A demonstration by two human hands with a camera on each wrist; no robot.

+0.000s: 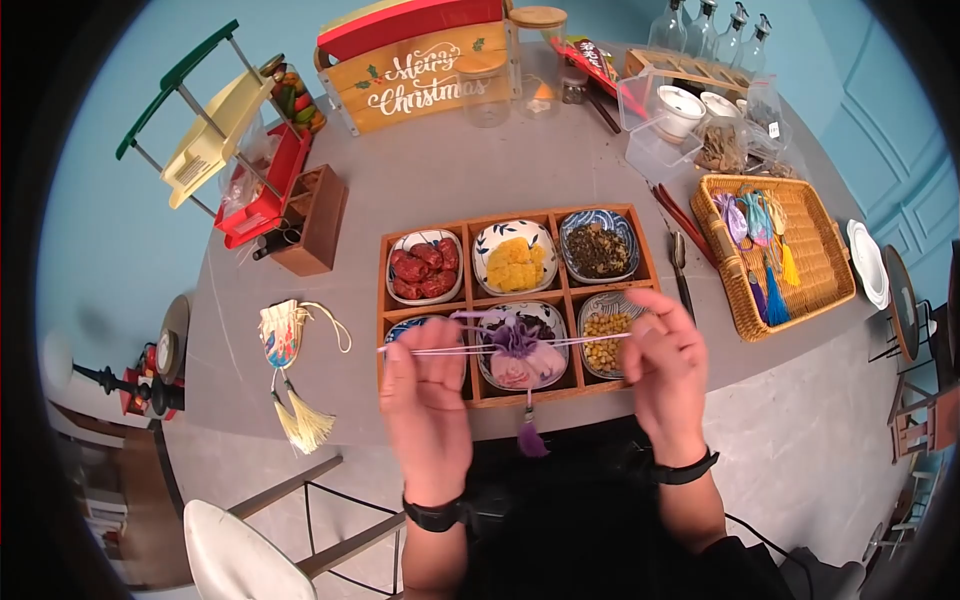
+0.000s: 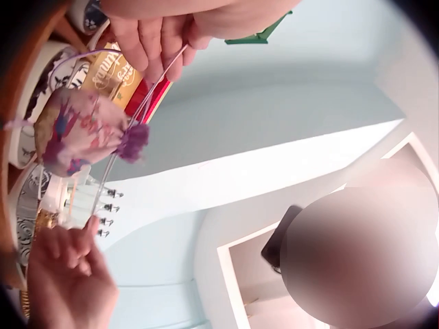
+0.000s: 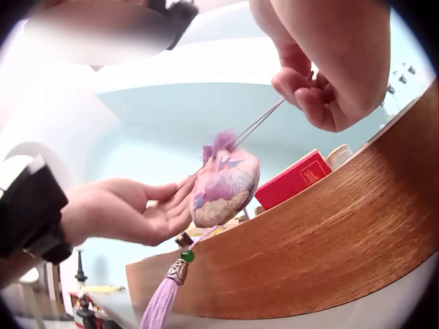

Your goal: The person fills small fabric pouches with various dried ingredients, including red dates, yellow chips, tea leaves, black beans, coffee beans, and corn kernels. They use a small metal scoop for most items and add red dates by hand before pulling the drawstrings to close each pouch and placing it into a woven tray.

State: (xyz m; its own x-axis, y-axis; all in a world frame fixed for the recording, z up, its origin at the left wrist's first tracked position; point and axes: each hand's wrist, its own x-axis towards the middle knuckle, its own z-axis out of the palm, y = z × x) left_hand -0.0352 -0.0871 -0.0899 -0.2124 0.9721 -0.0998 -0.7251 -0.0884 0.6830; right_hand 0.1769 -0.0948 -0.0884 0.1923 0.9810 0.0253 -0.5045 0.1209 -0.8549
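Observation:
A pink and purple drawstring sachet [image 1: 528, 366] hangs over the front of a divided wooden tray, its gathered neck drawn tight and a purple tassel [image 1: 533, 440] dangling below. Its thin lilac cords stretch sideways between both hands. My left hand [image 1: 430, 405] holds one cord end between thumb and fingers, the other fingers nearly straight. On the opposite side my right hand [image 1: 668, 375] pinches the other cord end with curled fingers. The right wrist view shows a flower print on the sachet [image 3: 226, 188] and a green bead [image 3: 187, 256] above the tassel.
The wooden tray [image 1: 470, 400] holds small dishes of red dried fruit, yellow pieces, dark leaves and corn-coloured grains. A cream sachet [image 1: 284, 335] lies left. The wicker basket [image 1: 735, 290] at right contains several tasselled sachets. Tweezers [image 1: 680, 270] lie between tray and basket.

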